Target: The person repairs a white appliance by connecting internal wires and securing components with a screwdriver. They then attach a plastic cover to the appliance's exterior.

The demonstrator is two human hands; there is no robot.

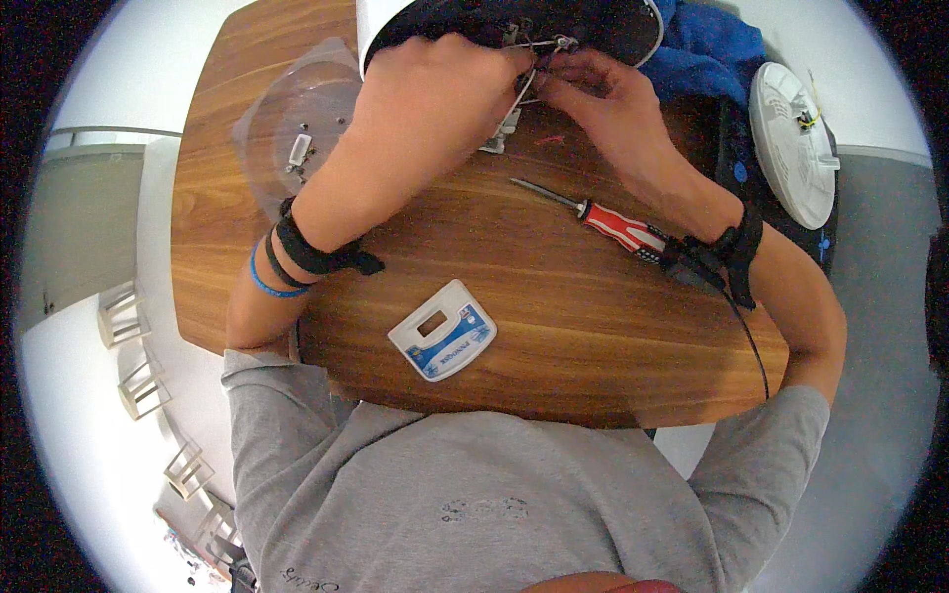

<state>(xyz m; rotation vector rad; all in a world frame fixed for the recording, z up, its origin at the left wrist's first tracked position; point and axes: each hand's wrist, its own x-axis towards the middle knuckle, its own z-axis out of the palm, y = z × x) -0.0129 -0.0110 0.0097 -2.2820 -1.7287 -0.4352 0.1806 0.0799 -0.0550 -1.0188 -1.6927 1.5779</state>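
At the far edge of the table lies a white rounded housing point(372, 28) with its dark hollow side facing me. Thin wires point(525, 87) and small metal parts show at its opening. My left hand point(447, 99) is closed, its fingertips on the wires, partly hidden behind the knuckles. From the other side my right hand point(611, 102) pinches the same wires, thumb and forefinger close together. A small light-coloured part point(502, 132) hangs or lies just below the fingers. Nearer to me rests a screwdriver point(625, 230) with a red, white and black handle, its tip pointing left.
A white panel point(476, 351) with a blue label and a rectangular cutout lies near my body. Left, a clear plastic sheet or lid point(267, 138) carries small screws and a white piece point(300, 150). Right stand a round white cover point(786, 163) and blue cloth point(717, 44).
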